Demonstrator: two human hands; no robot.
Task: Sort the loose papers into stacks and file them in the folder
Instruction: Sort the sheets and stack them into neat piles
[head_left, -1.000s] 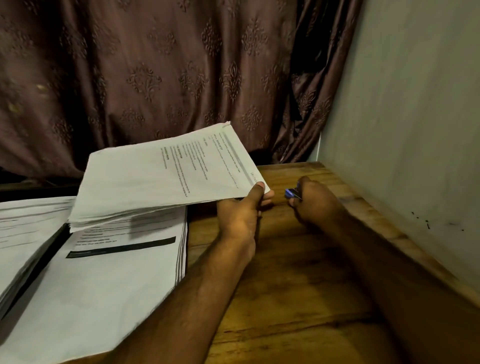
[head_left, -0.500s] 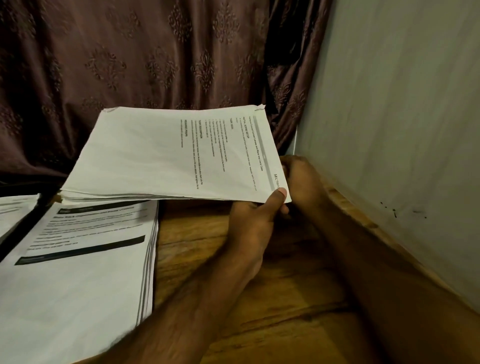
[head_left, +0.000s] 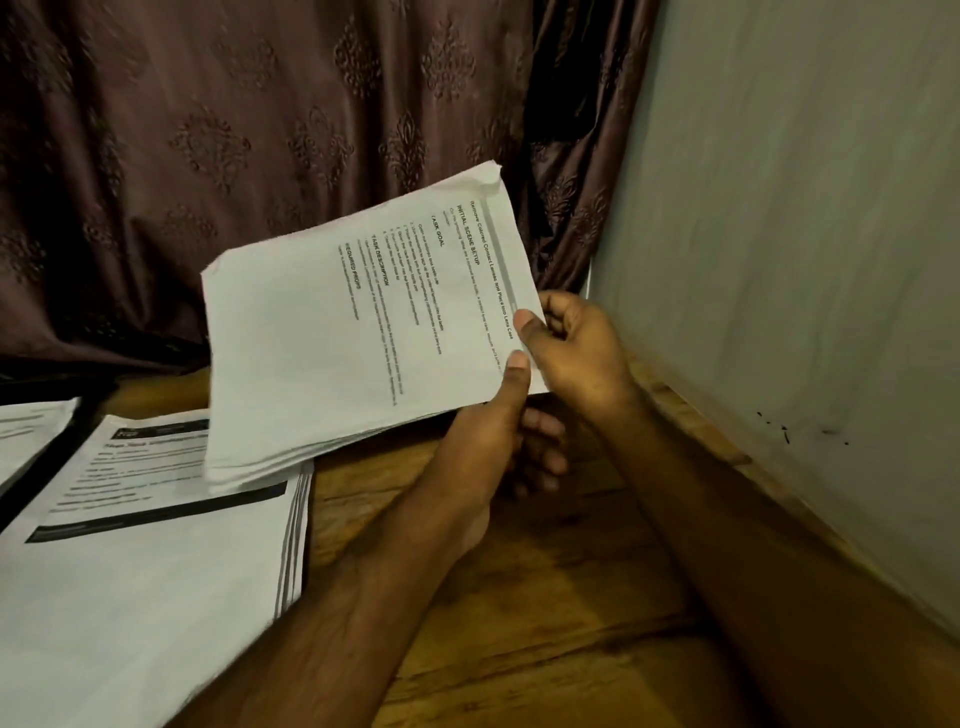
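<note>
A thick stack of printed papers (head_left: 353, 353) is held tilted above the wooden table, its far right corner raised. My left hand (head_left: 493, 447) grips its near right edge, thumb on top and fingers underneath. My right hand (head_left: 576, 348) pinches the same edge a little further back, thumb on the top sheet and fingers curled behind. A second paper stack (head_left: 156, 561) lies flat on the table at the left, partly under the held one. A third pile (head_left: 31, 431) shows at the far left edge, with a dark strip (head_left: 47, 467) between them.
A grey wall (head_left: 779, 260) runs close along the table's right side. A brown patterned curtain (head_left: 260, 156) hangs behind the table. Bare wooden tabletop (head_left: 545, 597) lies under my forearms.
My right hand left the table, where it held a small blue object, and came to the stack's right edge. The stack rose and tilted. The blue object is out of sight now.
</note>
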